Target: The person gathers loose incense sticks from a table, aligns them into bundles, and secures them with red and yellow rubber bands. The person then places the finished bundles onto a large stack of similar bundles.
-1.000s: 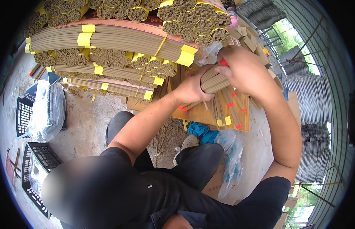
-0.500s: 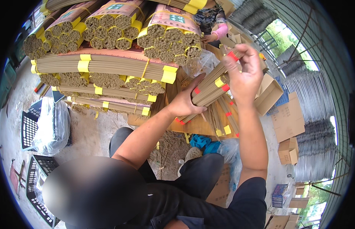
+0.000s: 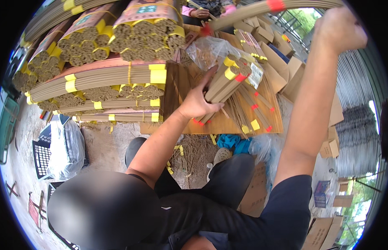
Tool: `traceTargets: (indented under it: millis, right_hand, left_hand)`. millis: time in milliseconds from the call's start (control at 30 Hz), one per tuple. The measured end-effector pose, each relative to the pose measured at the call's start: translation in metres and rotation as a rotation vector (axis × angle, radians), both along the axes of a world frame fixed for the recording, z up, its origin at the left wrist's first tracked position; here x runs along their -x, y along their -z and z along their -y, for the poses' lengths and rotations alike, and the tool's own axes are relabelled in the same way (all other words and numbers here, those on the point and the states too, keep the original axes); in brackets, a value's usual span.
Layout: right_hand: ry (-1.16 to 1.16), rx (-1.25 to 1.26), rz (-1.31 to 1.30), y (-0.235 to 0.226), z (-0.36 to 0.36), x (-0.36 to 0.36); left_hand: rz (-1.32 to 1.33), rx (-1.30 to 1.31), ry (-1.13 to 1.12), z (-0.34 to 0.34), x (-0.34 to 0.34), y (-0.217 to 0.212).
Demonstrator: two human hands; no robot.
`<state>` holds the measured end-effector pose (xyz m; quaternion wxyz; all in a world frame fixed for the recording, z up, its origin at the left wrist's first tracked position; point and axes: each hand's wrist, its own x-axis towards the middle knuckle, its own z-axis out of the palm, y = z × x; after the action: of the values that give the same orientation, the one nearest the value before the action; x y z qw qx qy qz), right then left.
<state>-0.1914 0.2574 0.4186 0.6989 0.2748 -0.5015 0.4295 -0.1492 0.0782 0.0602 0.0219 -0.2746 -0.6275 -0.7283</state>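
Note:
My left hand (image 3: 198, 100) is wrapped round several upright-tilted bundles of brown incense sticks (image 3: 221, 87) above the wooden table (image 3: 271, 118). Yellow and red bands circle those bundles near their far ends. Out at the upper right, my right hand (image 3: 342, 31) is raised and closed on the end of another incense bundle (image 3: 248, 16). This one stretches leftward across the top of the view, with a red band along it and a blurred red tip. Loose sticks with red and yellow bands (image 3: 254, 107) lie on the table beside my left hand.
Wrapped incense bundles (image 3: 146, 39) are piled high at the left of the table. A clear plastic bag (image 3: 210, 50) lies beyond my left hand. Cardboard boxes (image 3: 275, 66) stand along the right. Another person's hand (image 3: 200, 13) shows at the far side. A black crate (image 3: 41, 152) sits on the floor.
My right hand has moved up and right, away from the bundles in my left hand, taking one incense bundle with it. My left hand keeps its hold.

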Motion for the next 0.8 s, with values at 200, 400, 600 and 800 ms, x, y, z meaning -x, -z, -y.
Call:
traceTargets:
  millis: [200,400,600,800]
  right_hand:
    - [0.495,0.554,0.297,0.16,-0.174,0.058]
    - [0.737,1.221,0.748,0.435,-0.269,0.023]
    - [0.798,1.14,1.128,0.439,-0.216,-0.005]
    - [-0.116,0.41,0.916,0.374,-0.142,-0.011]
  left_hand:
    - [0.004,0.008,-0.026,0.002,0.003,0.007]
    - [0.029,0.028,-0.024,0.002,0.001,0.004]
    - [0.11,0.024,-0.023,0.013,0.0,0.01]
    - [0.113,0.003,0.011,0.005,0.002,0.005]
